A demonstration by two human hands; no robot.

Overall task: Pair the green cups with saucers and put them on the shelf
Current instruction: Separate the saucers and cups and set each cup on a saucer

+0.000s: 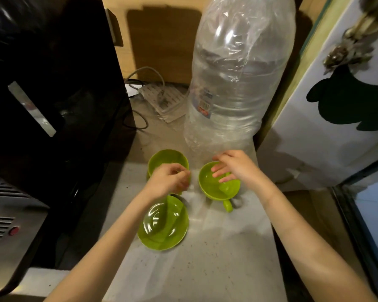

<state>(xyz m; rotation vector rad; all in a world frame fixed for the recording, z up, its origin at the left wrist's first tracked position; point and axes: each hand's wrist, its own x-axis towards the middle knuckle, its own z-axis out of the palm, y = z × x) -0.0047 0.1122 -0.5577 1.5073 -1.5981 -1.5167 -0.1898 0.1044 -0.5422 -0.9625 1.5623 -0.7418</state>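
Two green cups stand on the grey counter (205, 262). The left cup (166, 159) is farther back. The right cup (214, 189) has its handle pointing toward me. In front of the left cup lie green saucers (164, 223), apparently two stacked slightly askew. My left hand (169, 180) covers the left cup's near rim with fingers curled; whether it grips the cup is hidden. My right hand (234, 167) hovers over the right cup with fingers spread, fingertips at or just inside the rim, holding nothing.
A large clear water bottle (238, 83) wrapped in plastic stands right behind the cups. A black appliance (52, 83) walls off the left, with a metal unit (0, 225) below it. A power strip with cables (162, 99) lies at the back. A white door (336, 110) borders the right.
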